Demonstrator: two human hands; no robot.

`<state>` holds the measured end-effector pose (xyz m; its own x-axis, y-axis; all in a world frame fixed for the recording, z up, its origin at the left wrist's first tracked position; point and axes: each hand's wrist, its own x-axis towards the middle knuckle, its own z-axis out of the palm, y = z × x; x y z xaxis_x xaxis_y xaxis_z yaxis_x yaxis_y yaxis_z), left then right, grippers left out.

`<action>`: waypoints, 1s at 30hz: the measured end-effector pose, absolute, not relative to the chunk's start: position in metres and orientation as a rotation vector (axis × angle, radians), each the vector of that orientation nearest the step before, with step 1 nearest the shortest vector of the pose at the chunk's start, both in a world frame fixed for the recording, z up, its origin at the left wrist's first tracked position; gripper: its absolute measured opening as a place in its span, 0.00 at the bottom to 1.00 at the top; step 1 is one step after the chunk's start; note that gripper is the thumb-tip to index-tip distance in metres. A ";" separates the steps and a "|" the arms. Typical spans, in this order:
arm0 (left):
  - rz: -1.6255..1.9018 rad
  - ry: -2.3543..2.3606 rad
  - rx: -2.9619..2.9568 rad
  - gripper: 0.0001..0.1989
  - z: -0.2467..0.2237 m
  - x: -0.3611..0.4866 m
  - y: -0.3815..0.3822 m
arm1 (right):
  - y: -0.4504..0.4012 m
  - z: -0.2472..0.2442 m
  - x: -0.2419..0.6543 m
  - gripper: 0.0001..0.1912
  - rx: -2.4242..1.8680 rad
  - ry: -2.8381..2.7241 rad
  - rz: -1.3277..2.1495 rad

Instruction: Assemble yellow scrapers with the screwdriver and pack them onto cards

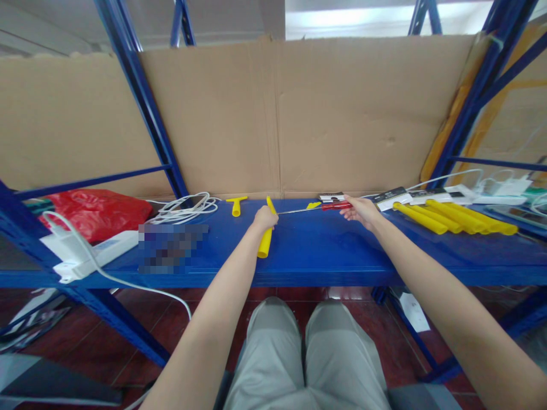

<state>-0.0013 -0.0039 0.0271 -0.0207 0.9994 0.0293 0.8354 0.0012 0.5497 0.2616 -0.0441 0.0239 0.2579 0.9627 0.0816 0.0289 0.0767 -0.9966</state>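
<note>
Holding one yellow tube (264, 244) over the bench (316, 245), left hand (265, 217) closed round it, right hand (362, 212) half-curled on one red-handled screwdriver (335, 205); one T-piece (236, 207) left, at least four spare tubes (461, 218) right.

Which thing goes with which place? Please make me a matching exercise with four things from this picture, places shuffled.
Things:
1. screwdriver
2. red plastic
3. T-piece
4. cardboard

Places:
A. upright along the back
B. between the coiled cable and the left hand
C. in the right hand
D. behind the power strip

Pairs: 1-C, 2-D, 3-B, 4-A
</note>
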 end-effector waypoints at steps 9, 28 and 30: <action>0.615 1.905 1.890 0.08 0.025 -0.002 -0.001 | -0.043 0.024 0.264 0.18 -1.327 -1.061 0.963; 0.628 1.928 1.883 0.10 0.020 0.007 0.013 | -0.041 0.025 0.273 0.13 -1.136 -1.047 1.168; 0.626 1.930 1.885 0.10 0.019 0.006 0.014 | -0.041 0.025 0.273 0.13 -1.117 -1.061 1.152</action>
